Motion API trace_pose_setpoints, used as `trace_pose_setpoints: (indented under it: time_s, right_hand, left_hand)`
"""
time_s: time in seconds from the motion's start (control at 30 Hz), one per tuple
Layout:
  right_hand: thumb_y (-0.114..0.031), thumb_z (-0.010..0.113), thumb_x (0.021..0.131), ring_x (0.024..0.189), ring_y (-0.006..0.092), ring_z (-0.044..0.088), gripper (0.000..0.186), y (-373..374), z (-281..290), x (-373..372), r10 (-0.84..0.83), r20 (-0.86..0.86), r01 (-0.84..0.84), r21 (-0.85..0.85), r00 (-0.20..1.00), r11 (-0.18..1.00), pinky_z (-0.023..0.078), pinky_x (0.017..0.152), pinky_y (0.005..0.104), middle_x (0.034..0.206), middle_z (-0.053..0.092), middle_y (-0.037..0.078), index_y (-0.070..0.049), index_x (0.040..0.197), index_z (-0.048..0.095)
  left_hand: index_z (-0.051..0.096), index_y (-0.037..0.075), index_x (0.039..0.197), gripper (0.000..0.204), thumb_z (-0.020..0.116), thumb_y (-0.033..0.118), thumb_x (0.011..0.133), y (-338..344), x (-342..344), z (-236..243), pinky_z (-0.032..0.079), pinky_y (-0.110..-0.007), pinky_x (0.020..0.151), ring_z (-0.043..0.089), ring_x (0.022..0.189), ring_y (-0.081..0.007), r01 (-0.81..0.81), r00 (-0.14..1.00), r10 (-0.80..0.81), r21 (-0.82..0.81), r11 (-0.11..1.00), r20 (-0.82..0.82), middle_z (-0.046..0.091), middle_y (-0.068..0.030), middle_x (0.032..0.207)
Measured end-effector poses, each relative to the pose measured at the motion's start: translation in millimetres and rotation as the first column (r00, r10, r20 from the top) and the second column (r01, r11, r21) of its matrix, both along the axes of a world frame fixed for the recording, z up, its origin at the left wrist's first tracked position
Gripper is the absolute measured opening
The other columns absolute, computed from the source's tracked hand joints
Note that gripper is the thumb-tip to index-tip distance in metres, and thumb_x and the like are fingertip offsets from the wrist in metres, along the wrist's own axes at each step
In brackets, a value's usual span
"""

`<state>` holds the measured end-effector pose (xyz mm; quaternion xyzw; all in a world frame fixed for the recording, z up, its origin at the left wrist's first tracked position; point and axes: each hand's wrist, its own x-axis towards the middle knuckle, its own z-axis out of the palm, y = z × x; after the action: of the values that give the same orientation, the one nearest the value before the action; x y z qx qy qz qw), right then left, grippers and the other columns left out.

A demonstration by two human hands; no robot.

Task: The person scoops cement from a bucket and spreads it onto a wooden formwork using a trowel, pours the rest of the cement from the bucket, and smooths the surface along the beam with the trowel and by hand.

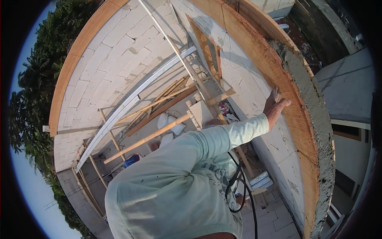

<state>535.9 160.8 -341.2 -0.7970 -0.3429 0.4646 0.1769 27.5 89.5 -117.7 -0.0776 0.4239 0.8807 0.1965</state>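
Observation:
My left hand (pixel 275 106) reaches across to the right, its sleeve a pale green. It rests against the face of a long reddish-brown wooden board (pixel 304 133), fingers apart and slightly bent, not wrapped round the edge. The board runs along the top of a pale block wall (pixel 254 81). Beside its far side lies a band of wet-looking grey mortar (pixel 308 93), rough on top. My right hand does not show. A black cable (pixel 243 181) loops down past my shirt front.
Below are bamboo poles (pixel 147 137), a long silvery metal channel (pixel 127 104), white sacks (pixel 172 123) and stacked timber (pixel 165 106). Another block wall (pixel 107 51), topped with a wooden board, stands on the left. A small white-and-grey stack (pixel 260 181) sits low near the right wall.

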Motion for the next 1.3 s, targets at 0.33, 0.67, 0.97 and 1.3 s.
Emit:
trace_pose_setpoints:
  time_s: [0.33,0.67,0.97,1.3]
  right_hand:
    - [-0.013,0.071,0.068,0.043,0.0228,0.048,0.023,-11.3,-14.2,1.2,0.055,0.079,-0.060,0.058,0.995,0.997,0.040,0.040,0.0407,0.056,0.053,0.010,-0.001,0.071,0.051]
    - [-0.007,0.066,0.070,0.045,0.0148,0.047,0.015,-95.2,15.0,-59.1,-0.163,0.049,0.164,-0.029,0.985,0.986,0.038,0.039,0.0321,0.061,0.052,0.004,-0.004,0.078,0.053]
    - [-0.008,0.067,0.069,0.044,0.0168,0.050,0.012,-181.2,-8.3,-48.6,-0.409,-0.129,0.413,0.007,0.903,0.911,0.041,0.040,0.0313,0.057,0.053,0.004,-0.002,0.073,0.058]
    - [-0.009,0.069,0.071,0.046,0.0163,0.051,0.015,-217.1,-71.6,-13.2,-0.669,-0.040,0.661,-0.123,0.742,0.740,0.042,0.043,0.0316,0.060,0.054,0.005,-0.001,0.077,0.057]
  left_hand:
    - [-0.004,0.002,0.147,0.098,0.062,0.012,0.075,-1.4,0.3,-13.7,0.022,-0.039,0.113,-0.002,0.143,-0.0311,0.025,0.999,-0.021,0.086,0.996,-0.043,-0.004,-0.0167,0.155]
    - [0.020,-0.004,0.143,0.071,0.057,0.006,0.083,-59.4,-23.4,7.0,0.026,-0.036,0.109,0.026,0.139,-0.0292,0.148,0.868,-0.291,-0.350,0.925,-0.402,0.028,-0.0203,0.148]
    - [0.023,-0.009,0.140,0.067,0.058,0.009,0.086,-65.7,-129.1,15.8,0.037,-0.039,0.104,0.038,0.129,-0.0302,-0.504,0.184,-0.479,-0.500,0.704,-0.859,0.036,-0.0245,0.139]
    - [0.035,-0.008,0.136,0.054,0.048,0.026,0.096,-51.6,-130.8,0.1,0.039,-0.035,0.101,0.048,0.120,-0.0287,-0.594,0.303,-0.459,-0.542,0.595,-0.835,0.044,-0.0251,0.134]
